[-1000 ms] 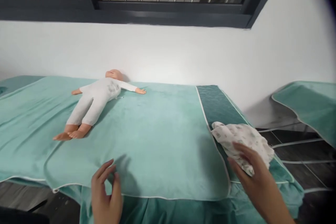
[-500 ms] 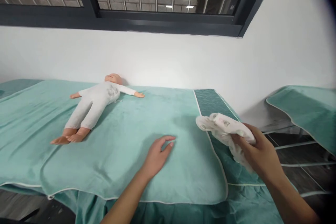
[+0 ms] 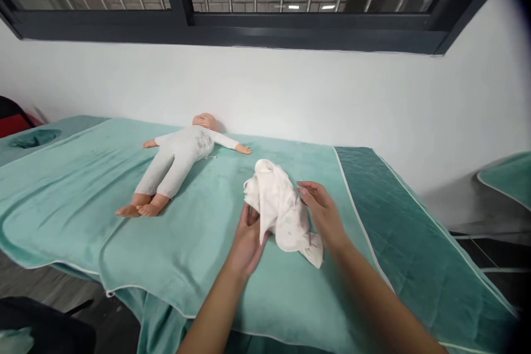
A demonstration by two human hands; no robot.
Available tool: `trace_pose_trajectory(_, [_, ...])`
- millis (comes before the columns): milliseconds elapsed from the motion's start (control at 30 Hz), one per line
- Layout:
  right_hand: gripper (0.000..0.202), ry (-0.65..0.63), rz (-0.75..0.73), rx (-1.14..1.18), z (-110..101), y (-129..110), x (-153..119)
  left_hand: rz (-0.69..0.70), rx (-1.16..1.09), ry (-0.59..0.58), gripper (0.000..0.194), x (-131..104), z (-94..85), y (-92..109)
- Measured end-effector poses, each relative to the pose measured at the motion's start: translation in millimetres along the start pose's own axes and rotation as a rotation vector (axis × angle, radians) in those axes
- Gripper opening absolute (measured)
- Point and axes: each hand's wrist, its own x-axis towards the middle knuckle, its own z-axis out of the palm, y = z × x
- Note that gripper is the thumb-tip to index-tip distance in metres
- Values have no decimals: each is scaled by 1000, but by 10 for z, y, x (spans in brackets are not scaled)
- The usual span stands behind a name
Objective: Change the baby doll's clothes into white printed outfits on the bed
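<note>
Printed white garment [image 3: 280, 210] now over green blanket [image 3: 174, 254], passed across: your left hand [image 3: 246, 240] grasps it; your right hand [image 3: 326, 215] loosely open beside it, contact unclear.

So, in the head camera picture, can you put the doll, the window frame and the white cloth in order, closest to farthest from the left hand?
1. White cloth: touching the left hand, mostly to its right.
2. Doll: lying farther back, to the hand's left.
3. Window frame: high up at the back, past the doll.
</note>
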Motion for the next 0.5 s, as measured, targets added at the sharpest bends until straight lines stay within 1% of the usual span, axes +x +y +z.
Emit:
trace_pose_trajectory(67, [37,-86,-124,-125,29,13,-70,3,17,9,84,10,23,1])
trace_pose_trajectory(133, [37,-151,-233,-247,80,23,-146,-4,12,-17,84,11,25,0])
trace_pose_trajectory(167, [36,-154,-275,-298,109,33,-175,-5,13,-40,85,7,21,-3])
trace_pose_trajectory(233, [28,-131,-318,-359,158,61,-209,1,35,-90,94,-8,13,-11])
trace_pose_trajectory(300, [15,-121,-328,-386,174,72,-210,18,74,-113,105,-23,24,-14])
trace_pose_trajectory(367, [9,-135,-332,-390,138,43,-188,34,99,-109,108,-29,56,-9])
trace_pose_trajectory(433, [6,-170,-289,-318,47,-25,-150,52,100,-83,97,-26,94,0])
trace_pose_trajectory(500, [10,-187,-161,-145,-91,-96,-104,59,86,-33,84,-18,118,7])
